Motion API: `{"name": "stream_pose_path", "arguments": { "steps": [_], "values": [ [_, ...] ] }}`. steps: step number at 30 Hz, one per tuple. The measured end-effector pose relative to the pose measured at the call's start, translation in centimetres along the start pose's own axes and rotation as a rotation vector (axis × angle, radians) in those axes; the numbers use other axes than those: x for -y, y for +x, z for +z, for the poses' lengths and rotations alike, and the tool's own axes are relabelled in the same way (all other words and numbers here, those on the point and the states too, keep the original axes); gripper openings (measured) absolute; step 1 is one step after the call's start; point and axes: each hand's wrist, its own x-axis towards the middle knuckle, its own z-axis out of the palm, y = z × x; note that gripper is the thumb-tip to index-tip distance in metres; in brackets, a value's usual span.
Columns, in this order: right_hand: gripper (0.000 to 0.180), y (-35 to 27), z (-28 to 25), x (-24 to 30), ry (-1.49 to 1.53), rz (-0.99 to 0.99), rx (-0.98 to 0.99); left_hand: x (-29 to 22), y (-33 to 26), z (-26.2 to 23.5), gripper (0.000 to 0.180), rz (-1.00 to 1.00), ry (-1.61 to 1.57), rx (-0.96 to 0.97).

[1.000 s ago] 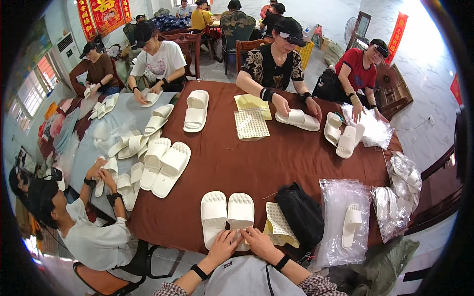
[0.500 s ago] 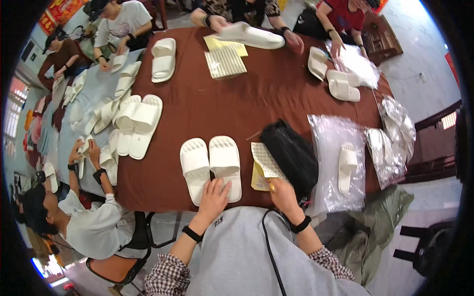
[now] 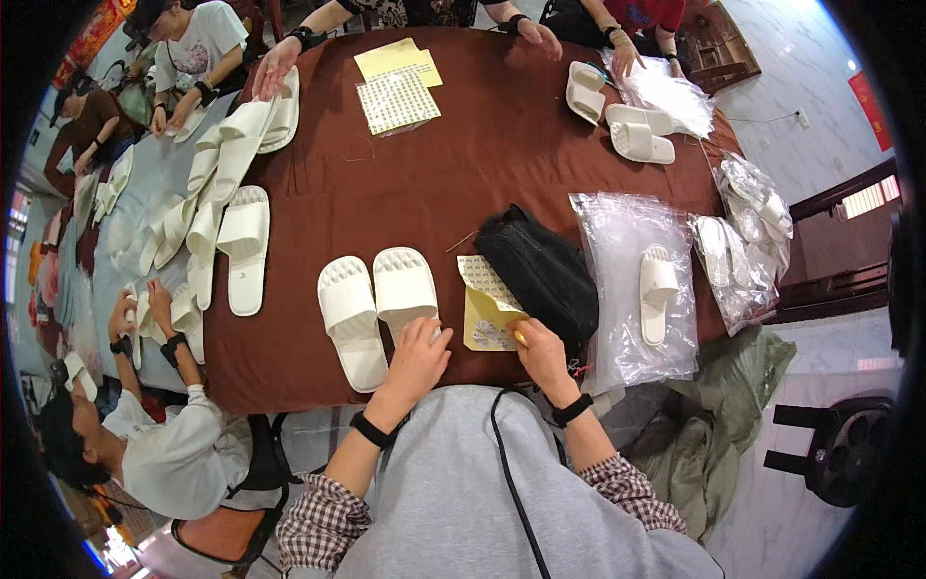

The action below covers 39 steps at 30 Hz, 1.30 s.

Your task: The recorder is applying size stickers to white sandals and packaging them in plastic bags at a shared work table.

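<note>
The left hand curls its fingers at the white slipper at its eleven o'clock, apparently for steadiness, grip unclear, while the right hand pinches the sticker sheet at its ten o'clock, apparently to lift its edge.

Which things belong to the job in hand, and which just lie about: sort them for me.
Likely in the job:
pair of white ridged-footbed slippers, left hand on one
white-and-yellow paper sheet, right hand at its edge
flat clear plastic bags

Seemingly just lying about:
black soft fabric pouch
crumpled dull-green plastic sheeting
</note>
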Motion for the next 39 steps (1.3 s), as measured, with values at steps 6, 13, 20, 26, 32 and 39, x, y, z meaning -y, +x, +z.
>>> {"name": "stream_pose_path", "arguments": {
  "steps": [6, 13, 20, 26, 32, 39],
  "values": [
    [0.017, 1.1, 2.0, 0.3, -0.148, -0.023, -0.042, -0.5, -0.7, 0.1, 0.037, 0.022, -0.018, 0.006],
    [0.016, 2.1, 2.1, 0.1, -0.244, -0.021, 0.027, 0.4, -3.5, -1.1, 0.034, -0.075, -0.05, -0.073],
    [0.022, 1.8, 1.3, -0.1, -0.219, -0.062, 0.1, 1.0, -5.7, -1.6, 0.034, -0.119, 0.03, -0.118],
    [0.02, 1.5, 0.4, -0.2, -0.123, -0.017, 0.136, 1.1, -6.0, -1.3, 0.042, -0.125, 0.046, -0.127],
    [0.015, 1.1, 0.0, 0.4, -0.067, -0.011, 0.158, 1.1, -6.0, -1.2, 0.041, -0.132, 0.062, -0.136],
    [0.013, 2.5, -1.7, 5.4, 0.127, -0.153, 0.232, 1.2, -7.5, -2.1, 0.036, -0.17, 0.047, -0.223]
  ]
}}
